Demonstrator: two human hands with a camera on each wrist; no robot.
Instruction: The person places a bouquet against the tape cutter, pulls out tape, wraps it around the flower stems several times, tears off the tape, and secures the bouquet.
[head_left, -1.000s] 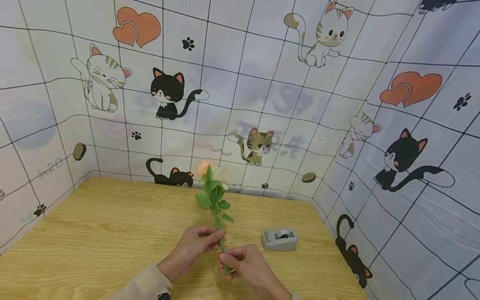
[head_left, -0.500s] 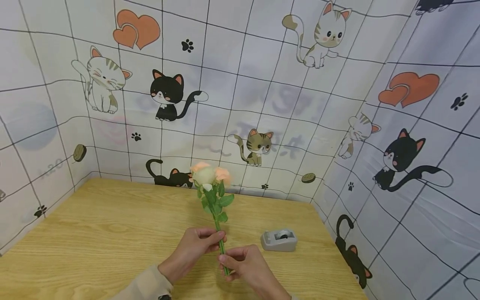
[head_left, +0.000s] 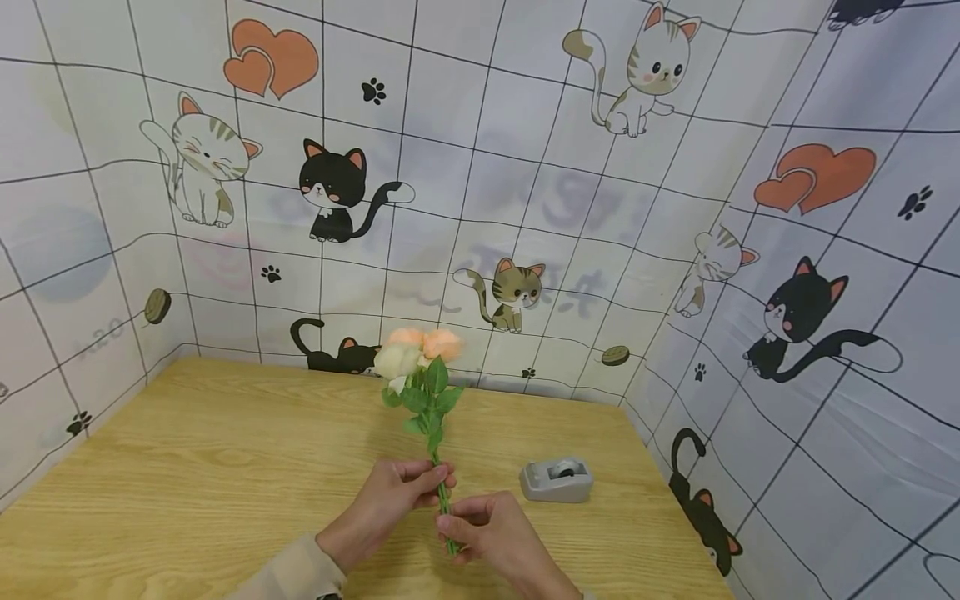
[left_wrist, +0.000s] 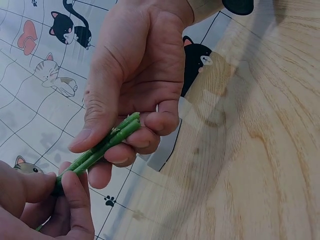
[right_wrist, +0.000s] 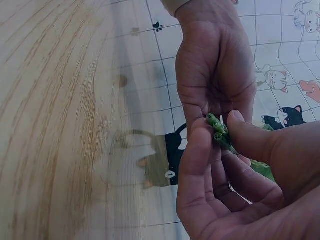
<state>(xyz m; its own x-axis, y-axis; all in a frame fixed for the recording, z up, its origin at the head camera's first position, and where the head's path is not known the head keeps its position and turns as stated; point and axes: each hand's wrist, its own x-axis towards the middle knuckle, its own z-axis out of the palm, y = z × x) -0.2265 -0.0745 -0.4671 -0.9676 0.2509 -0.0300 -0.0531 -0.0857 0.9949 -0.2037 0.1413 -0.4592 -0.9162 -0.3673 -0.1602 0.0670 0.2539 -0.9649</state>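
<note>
A small bunch of roses [head_left: 397, 360], one cream and two peach heads with green leaves, stands tilted slightly left above the table in the head view. My left hand [head_left: 401, 496] pinches the green stems [left_wrist: 100, 150] partway up, between thumb and fingers. Just below it, my right hand [head_left: 495, 529] pinches the stems close to their lower ends. The cut ends [right_wrist: 215, 125] show side by side at the right thumb in the right wrist view. To the right of the hands sits a grey tape dispenser [head_left: 557, 481] with a roll in it, touched by neither hand.
The wooden table [head_left: 225, 450] spreads out under both hands. White cloth walls [head_left: 465, 183] with a black grid and printed cats, hearts and paw prints rise along its back and sides.
The bunch has turned about its stems: the cream rose has come to the front left, the peach ones behind and right. Both hands have stayed in nearly the same place.
</note>
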